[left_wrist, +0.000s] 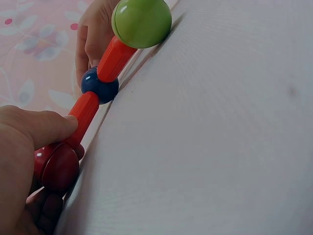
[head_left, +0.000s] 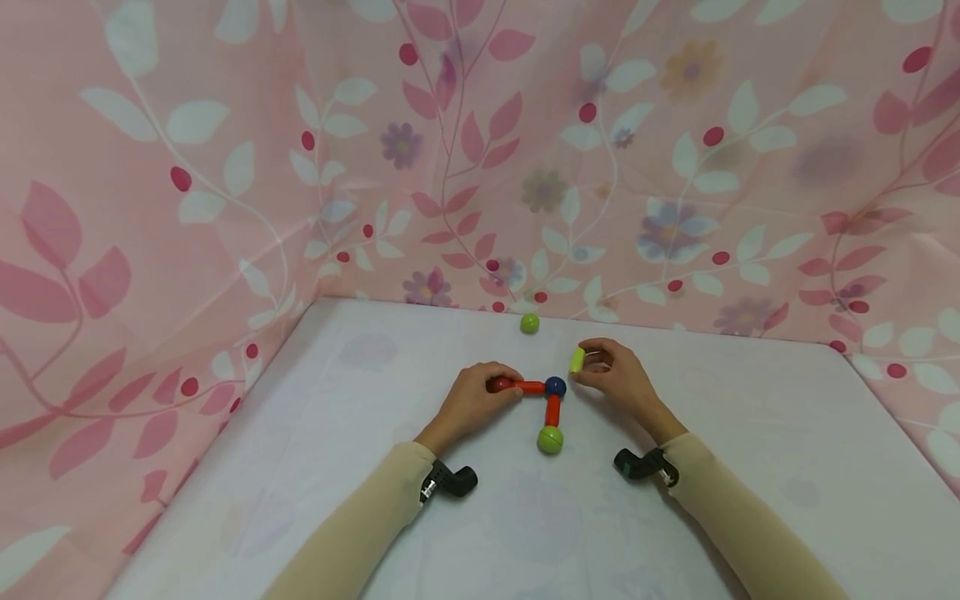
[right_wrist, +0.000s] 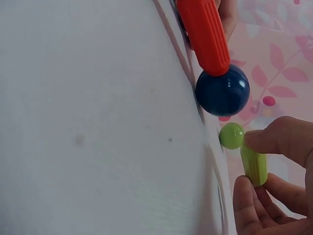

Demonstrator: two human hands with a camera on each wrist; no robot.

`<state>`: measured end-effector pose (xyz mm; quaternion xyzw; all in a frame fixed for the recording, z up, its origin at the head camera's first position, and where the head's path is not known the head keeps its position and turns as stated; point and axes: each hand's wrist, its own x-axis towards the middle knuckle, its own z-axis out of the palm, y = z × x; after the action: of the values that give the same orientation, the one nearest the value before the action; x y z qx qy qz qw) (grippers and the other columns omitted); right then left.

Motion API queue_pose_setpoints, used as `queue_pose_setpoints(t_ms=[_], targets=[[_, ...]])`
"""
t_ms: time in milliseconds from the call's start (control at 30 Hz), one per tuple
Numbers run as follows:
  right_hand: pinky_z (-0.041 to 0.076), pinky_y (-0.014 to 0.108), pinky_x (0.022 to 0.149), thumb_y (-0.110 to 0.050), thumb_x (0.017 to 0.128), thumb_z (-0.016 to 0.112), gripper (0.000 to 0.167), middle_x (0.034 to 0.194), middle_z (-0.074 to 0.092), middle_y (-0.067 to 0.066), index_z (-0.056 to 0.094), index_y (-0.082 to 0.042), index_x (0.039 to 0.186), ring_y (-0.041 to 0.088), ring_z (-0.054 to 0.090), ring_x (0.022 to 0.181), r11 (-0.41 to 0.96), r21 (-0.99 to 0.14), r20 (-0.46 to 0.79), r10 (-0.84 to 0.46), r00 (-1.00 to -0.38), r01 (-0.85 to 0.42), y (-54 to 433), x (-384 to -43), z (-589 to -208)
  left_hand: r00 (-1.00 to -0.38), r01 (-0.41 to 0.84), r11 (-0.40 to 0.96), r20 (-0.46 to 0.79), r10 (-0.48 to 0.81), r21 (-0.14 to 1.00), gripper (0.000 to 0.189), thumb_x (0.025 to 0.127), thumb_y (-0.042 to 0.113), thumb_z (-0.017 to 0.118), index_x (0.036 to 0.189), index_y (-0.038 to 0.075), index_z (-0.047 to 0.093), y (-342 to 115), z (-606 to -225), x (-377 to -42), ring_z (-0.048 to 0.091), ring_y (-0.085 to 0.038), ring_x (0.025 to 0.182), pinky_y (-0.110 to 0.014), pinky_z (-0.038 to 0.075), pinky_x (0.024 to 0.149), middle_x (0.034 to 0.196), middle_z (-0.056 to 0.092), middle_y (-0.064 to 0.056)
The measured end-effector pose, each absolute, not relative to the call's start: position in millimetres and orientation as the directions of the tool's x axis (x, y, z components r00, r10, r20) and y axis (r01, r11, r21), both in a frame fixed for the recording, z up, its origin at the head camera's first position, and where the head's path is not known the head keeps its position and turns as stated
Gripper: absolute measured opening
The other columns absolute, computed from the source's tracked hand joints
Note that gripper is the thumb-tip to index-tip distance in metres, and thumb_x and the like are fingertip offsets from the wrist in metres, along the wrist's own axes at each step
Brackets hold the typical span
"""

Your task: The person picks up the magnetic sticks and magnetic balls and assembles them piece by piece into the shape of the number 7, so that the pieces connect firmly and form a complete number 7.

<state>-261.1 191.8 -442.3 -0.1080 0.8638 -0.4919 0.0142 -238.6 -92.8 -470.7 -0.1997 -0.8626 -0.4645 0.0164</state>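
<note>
On the table lies an L-shaped toy of balls and rods: a dark red ball (left_wrist: 59, 167), a red rod (head_left: 531, 387), a blue ball (head_left: 555, 387) at the corner, another red rod (head_left: 552, 410) and a green ball (head_left: 551, 441) at the near end. My left hand (head_left: 474, 398) grips the red ball end, its thumb on the adjoining rod. Just right of the blue ball, my right hand (head_left: 621, 382) pinches a yellow-green rod (right_wrist: 255, 166) between thumb and fingers. That rod is held apart from the blue ball.
A loose green ball (head_left: 529, 323) sits near the table's back edge. The table (head_left: 360, 508) has a pale cloth, and a pink floral curtain (head_left: 525, 150) hangs behind it and at the sides. Each wrist carries a dark camera mount (head_left: 641, 464).
</note>
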Motion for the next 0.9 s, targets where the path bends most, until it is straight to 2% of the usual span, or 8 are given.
queue_pose_setpoints(t_ms=[133,233,300,533,900], targets=[[0.053,0.025,0.088,-0.007,0.090,0.082,0.056,0.127,0.063,0.021,0.057,0.003,0.138,0.033,0.064,0.109,0.439,-0.881,0.090,-0.205,-0.975,-0.174,191,-256,-441,-0.920,0.361,0.489,0.219,0.324,0.794,0.019,0.096,0.024,0.077,0.114,0.022,0.079,-92,-471,-239,0.059,-0.014,0.106,-0.036,0.048,0.093,0.110,0.070,0.012],[0.052,0.021,0.087,-0.006,0.090,0.083,0.057,0.129,0.062,0.022,0.056,0.004,0.139,0.033,0.064,0.109,0.412,-0.894,0.098,-0.207,-0.973,-0.177,191,-251,-439,-0.920,0.363,0.491,0.222,0.322,0.792,0.019,0.095,0.025,0.077,0.114,0.022,0.079,-92,-471,-239,0.059,-0.014,0.102,-0.036,0.049,0.089,0.109,0.070,0.012],[0.051,0.020,0.089,-0.007,0.090,0.083,0.058,0.129,0.062,0.022,0.056,0.004,0.140,0.033,0.064,0.109,0.408,-0.895,0.103,-0.209,-0.973,-0.182,190,-247,-438,-0.921,0.363,0.494,0.222,0.321,0.790,0.019,0.095,0.026,0.077,0.113,0.022,0.079,-92,-471,-239,0.059,-0.014,0.101,-0.037,0.049,0.087,0.109,0.070,0.012],[0.052,0.021,0.089,-0.009,0.090,0.083,0.056,0.128,0.063,0.020,0.057,0.002,0.139,0.033,0.065,0.109,0.405,-0.897,0.097,-0.211,-0.973,-0.177,189,-235,-438,-0.922,0.356,0.491,0.212,0.324,0.795,0.018,0.096,0.024,0.077,0.114,0.021,0.079,-91,-469,-238,0.060,-0.016,0.107,-0.038,0.048,0.095,0.112,0.071,0.009],[0.052,0.023,0.090,-0.010,0.090,0.083,0.054,0.127,0.063,0.016,0.058,-0.001,0.136,0.032,0.064,0.110,0.392,-0.897,0.117,-0.232,-0.966,-0.203,188,-212,-434,-0.926,0.344,0.492,0.202,0.319,0.800,0.017,0.096,0.025,0.076,0.113,0.025,0.079,-92,-469,-238,0.058,-0.015,0.101,-0.038,0.048,0.088,0.110,0.070,0.011]])
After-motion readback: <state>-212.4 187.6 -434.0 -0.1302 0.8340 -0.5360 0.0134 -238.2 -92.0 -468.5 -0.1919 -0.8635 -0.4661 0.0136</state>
